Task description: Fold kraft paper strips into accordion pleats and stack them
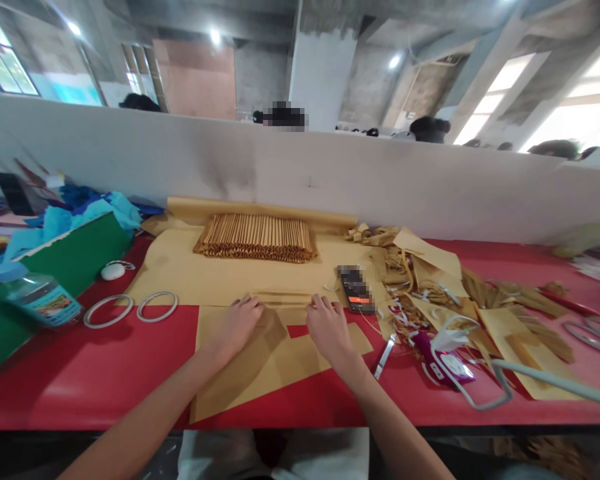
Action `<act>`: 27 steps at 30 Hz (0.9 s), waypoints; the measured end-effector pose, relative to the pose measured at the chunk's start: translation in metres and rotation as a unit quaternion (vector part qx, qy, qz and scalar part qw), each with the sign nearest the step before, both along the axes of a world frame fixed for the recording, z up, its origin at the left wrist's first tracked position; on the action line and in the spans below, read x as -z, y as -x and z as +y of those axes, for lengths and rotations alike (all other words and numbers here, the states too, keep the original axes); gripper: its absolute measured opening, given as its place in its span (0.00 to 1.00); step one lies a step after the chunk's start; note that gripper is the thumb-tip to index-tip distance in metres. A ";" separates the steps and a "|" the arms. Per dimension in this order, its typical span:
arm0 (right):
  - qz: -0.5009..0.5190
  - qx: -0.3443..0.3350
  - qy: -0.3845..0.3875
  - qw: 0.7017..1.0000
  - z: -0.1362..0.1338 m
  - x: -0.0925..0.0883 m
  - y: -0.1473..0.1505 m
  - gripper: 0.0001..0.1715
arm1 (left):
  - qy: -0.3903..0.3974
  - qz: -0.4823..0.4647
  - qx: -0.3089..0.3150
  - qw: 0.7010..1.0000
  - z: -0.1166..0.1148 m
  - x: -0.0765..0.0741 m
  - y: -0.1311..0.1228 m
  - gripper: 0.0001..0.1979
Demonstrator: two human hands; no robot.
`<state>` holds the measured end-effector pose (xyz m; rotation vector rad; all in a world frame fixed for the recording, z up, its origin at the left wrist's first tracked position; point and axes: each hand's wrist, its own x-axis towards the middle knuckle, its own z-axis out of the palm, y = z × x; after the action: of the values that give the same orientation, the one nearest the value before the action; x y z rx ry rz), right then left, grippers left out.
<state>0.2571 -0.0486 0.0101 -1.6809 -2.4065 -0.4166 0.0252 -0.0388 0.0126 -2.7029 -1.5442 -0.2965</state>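
Observation:
A brown kraft paper sheet (240, 393) lies in front of me on the red tabletop, its far edge turned up in a narrow fold between my hands. My left hand (243, 321) has its fingers closed on the left end of that fold. At the right end, the fingers of my right hand (329, 325) are bent together on the same paper. Beyond them a pleated paper stack (257, 237) rests on a larger brown sheet (173, 267). A phone (355, 288) lies just right of my right hand, and a utility knife (385, 357) is nearer me.
To the left are two pale rings (109, 311), a plastic bottle (43, 300), a small white tape measure (113, 270) and a green board (87, 257). Paper scraps (430, 260), a purple packet (447, 363) and a bent metal rod (555, 379) occupy the right. A white partition (300, 170) closes the back.

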 end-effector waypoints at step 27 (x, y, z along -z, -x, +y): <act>0.168 -0.150 0.089 0.970 0.061 0.012 0.012 0.11 | 0.035 -0.237 0.019 0.971 0.047 0.017 0.004 0.08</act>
<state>0.2453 0.0126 -0.0016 -1.2855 -2.4345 0.1244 0.0215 0.0081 -0.0048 -2.8596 -1.6207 -0.9691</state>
